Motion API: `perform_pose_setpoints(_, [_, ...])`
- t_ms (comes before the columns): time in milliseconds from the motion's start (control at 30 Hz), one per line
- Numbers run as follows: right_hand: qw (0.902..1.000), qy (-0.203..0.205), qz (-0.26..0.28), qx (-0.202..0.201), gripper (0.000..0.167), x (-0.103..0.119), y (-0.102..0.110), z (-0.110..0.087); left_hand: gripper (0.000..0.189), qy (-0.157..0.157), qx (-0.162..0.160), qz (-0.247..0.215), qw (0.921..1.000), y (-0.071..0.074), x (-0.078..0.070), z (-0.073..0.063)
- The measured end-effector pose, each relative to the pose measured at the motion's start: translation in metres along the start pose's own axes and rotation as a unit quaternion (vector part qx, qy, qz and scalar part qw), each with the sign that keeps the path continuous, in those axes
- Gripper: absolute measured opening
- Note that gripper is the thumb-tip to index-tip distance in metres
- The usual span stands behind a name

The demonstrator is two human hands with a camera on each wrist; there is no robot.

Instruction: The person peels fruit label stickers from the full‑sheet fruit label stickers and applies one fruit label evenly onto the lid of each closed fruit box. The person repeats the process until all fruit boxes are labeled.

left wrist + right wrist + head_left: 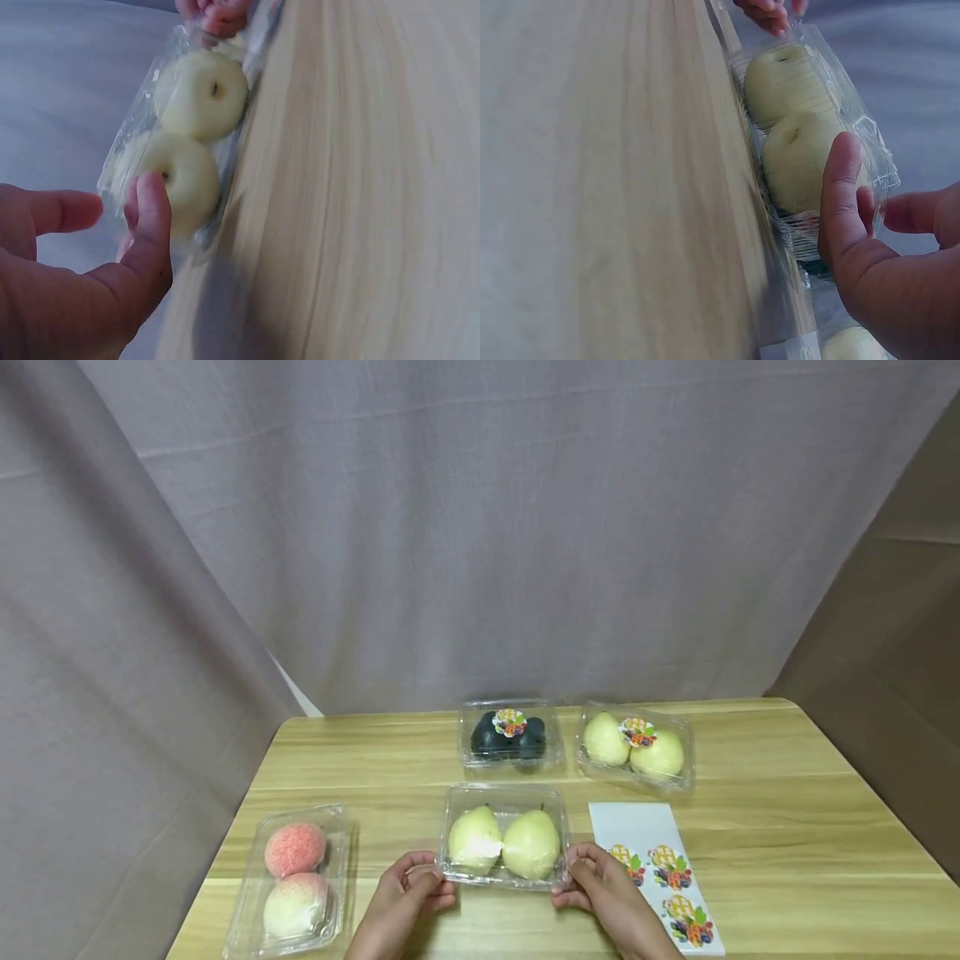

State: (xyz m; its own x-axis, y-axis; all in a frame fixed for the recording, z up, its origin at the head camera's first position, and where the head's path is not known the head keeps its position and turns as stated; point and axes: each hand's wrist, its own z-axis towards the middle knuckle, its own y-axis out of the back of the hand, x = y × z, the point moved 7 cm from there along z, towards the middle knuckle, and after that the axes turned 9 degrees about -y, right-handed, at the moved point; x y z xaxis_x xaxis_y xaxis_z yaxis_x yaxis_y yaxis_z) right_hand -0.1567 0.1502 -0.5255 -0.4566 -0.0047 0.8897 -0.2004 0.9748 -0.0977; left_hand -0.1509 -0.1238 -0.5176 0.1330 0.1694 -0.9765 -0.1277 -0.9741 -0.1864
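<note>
A clear plastic box (504, 790) holds two pale green pears (531, 845), and its lid carries no sticker. At its near left corner my left hand (405, 897) grips the edge between thumb and fingers. The near right corner is pinched by my right hand (609, 893). In the left wrist view the box slants away past the left hand (97, 277), close over the table. From the other side, the right wrist view shows the right thumb and fingers at the box corner. Right beside my right hand lies a white sheet (633, 818) of round fruit stickers (686, 920).
Behind stand a box of dark fruit (491, 739) and a second pear box (660, 756), each with a sticker on its lid. At the left is a box with two peaches (296, 852). Grey curtain (480, 527) hangs behind the wooden table (780, 827).
</note>
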Motion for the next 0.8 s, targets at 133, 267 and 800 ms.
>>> perform_pose_setpoints(133, [0.9999, 0.014, -0.003, 0.01, 0.023, -0.001, 0.001, -0.003, 0.028, 0.018, 0.002, -0.054, 0.9984, -0.003, 0.004, 0.002])
perform_pose_setpoints(267, [0.9995, 0.025, -0.014, 0.011, 0.029, 0.001, 0.004, -0.006, 0.019, 0.029, -0.006, -0.082, 0.9962, -0.005, 0.006, 0.002])
perform_pose_setpoints(800, [0.9955, 0.022, 0.058, -0.071, 0.042, -0.001, 0.019, -0.011, 0.041, -0.001, 0.014, -0.038, 0.9992, -0.019, 0.011, 0.005])
